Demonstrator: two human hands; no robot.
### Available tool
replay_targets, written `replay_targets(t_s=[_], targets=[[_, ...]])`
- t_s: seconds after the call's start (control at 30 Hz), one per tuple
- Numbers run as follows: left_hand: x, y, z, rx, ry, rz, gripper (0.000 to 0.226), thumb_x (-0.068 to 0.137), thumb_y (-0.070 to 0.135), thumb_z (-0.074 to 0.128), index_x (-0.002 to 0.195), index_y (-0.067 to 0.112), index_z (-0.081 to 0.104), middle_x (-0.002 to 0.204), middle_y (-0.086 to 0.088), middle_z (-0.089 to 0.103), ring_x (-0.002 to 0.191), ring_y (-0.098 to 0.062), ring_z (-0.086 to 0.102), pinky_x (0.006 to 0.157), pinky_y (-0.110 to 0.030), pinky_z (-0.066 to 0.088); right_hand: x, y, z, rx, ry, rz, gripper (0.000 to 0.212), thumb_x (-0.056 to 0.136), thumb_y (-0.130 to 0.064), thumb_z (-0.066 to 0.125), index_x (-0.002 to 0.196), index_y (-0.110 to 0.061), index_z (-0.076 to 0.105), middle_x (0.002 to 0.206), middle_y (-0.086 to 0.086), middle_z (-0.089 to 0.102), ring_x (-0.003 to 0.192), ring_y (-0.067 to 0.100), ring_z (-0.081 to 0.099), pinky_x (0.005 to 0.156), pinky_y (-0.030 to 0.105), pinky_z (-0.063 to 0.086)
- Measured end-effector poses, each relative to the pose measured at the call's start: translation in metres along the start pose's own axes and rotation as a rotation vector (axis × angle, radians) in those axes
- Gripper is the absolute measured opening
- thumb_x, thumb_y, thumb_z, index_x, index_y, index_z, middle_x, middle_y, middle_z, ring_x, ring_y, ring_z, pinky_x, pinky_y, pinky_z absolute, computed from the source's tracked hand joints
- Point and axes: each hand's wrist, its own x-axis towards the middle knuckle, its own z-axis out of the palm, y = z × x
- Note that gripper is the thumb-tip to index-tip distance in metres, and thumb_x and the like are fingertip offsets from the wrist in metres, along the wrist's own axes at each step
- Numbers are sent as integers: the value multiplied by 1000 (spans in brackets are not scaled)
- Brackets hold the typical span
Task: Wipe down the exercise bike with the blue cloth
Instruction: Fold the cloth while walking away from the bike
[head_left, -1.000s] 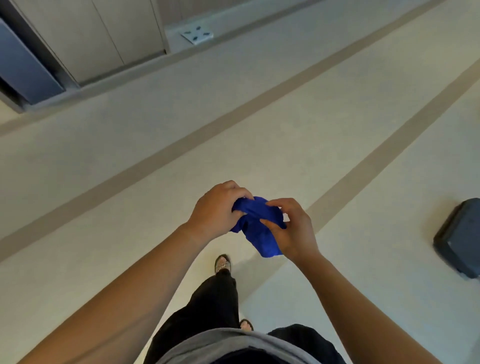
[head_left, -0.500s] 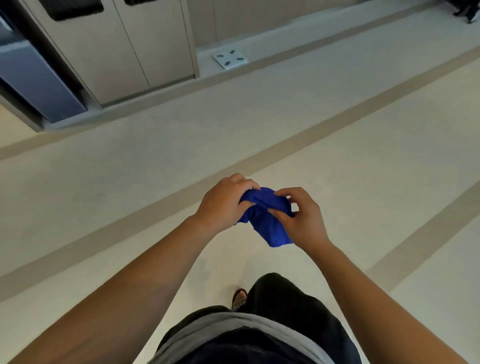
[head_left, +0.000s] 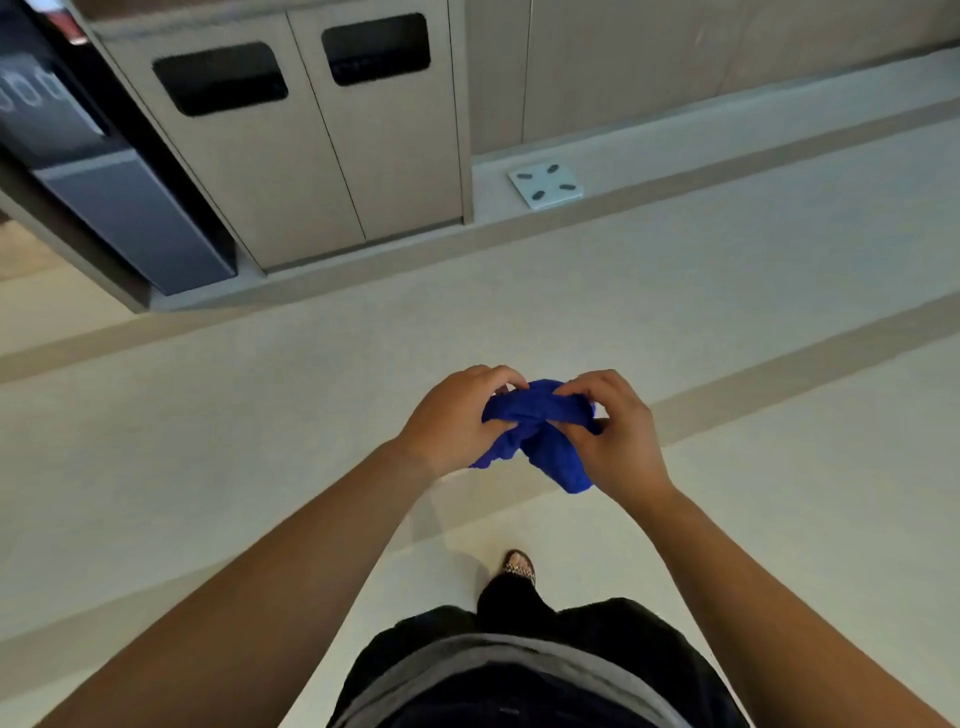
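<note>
At twelve o'clock the cabinet has come nearer; both hands' grip pinches the blue cloth; bike unseen, wiping unstarted.

a pale cream floor fills the view, crossed by darker beige stripes running toward 2 o'clock. at 11 o'clock stands a beige cabinet with two dark rounded openings. a dark panel leans at 10 o'clock. a white square scale lies at 12 o'clock by the wall.
</note>
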Motion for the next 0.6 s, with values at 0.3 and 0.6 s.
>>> replay_targets(t_s=[0.3,0.6], targets=[[189,-53,-87,36,156,-7,22,88,21,56,109,27,57,100,5,60,88,-12,55,77,-28,48,230,17,27,30,-59,-64,38,76,4,67,94,-28,64,96,-10,61,91,2,57,67,12,48],[417,-147,-222,85,237,17,22,87,22,55,104,34,57,100,11,58,91,-11,54,77,-35,51,499,21,93,95,-73,-24,39,77,0,69,91,-35,62,98,-12,63,89,-3,57,68,9,45]])
